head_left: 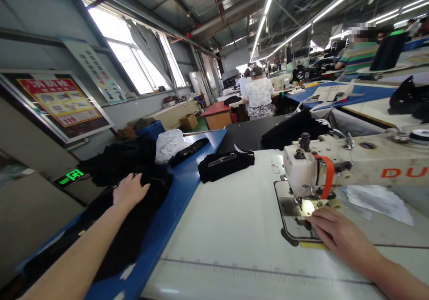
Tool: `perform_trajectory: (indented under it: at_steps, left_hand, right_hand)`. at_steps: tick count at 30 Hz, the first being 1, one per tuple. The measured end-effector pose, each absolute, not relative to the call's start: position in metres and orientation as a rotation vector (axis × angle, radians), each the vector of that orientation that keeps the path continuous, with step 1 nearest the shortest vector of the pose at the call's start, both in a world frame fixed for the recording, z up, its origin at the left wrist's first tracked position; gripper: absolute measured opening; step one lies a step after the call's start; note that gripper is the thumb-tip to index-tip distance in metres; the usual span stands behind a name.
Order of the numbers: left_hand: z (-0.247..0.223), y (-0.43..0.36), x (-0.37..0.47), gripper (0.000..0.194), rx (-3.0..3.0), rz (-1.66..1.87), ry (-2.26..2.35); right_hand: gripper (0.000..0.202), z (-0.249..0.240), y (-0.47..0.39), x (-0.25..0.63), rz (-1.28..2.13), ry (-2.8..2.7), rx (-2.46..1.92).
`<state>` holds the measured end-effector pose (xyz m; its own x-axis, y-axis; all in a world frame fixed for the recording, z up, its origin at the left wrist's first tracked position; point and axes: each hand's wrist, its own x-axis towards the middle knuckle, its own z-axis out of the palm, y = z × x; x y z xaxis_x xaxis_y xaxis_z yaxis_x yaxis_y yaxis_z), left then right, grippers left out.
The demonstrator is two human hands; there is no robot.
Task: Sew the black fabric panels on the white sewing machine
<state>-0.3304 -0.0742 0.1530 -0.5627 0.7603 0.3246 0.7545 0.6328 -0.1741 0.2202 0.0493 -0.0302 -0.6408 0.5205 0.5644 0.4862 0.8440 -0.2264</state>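
My left hand (130, 190) reaches out over a pile of black fabric pieces (147, 206) on the blue table. Its thumb stands apart from the fingers, whose tips rest on the cloth. Close to the lit needle area of a white sewing machine (301, 164), my right hand (338, 231) has its fingers pressed together by the metal plate (288, 206). Whatever they pinch, if anything, is too small to make out. On the white machine bed lies a folded black fabric piece with a zipper (226, 164).
A blue side table (177, 202) adjoins the machine bed, with a white plastic bag (170, 144) at its far end. More black fabric (296, 128) lies behind the machine head. A printed ruler (248, 271) runs along the front. Co-workers sit farther off.
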Motion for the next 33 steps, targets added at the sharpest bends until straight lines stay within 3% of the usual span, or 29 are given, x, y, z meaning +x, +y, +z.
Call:
perform_trajectory:
  at_steps: [6, 13, 25, 33]
  left_hand:
    - [0.146, -0.074, -0.374, 0.059, -1.211, 0.12, -2.535]
    - [0.153, -0.07, -0.38, 0.038, -1.342, 0.19, -2.463]
    - [0.123, -0.113, -0.353, 0.047, -1.5, 0.18, -2.292]
    - [0.128, -0.142, -0.339, 0.044, -1.652, 0.048, -2.249]
  right_hand:
    - [0.03, -0.026, 0.047, 0.218, 0.05, -2.355, -0.784]
    - [0.03, -0.03, 0.047, 0.219, 0.006, -2.334, -0.805]
    - [0.029, -0.033, 0.05, 0.222, 0.021, -2.357, -0.773]
    - [0.03, -0.036, 0.052, 0.223, 0.029, -2.362, -0.738]
